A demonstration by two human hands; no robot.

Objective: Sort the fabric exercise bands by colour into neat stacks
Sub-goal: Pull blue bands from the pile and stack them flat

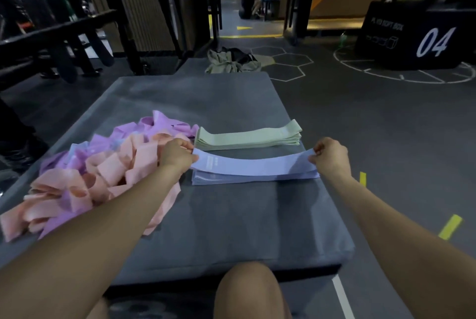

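Fabric exercise bands on a grey padded mat, centre frame.
Left: loose pile of pink and lilac bands. Centre: left hand and right hand each pinch one end of a pale blue band, stretched over the blue stack; neat green stack just behind.

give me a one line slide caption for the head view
Both hands, left and right, stretch a blue band over the blue stack, green stack behind.
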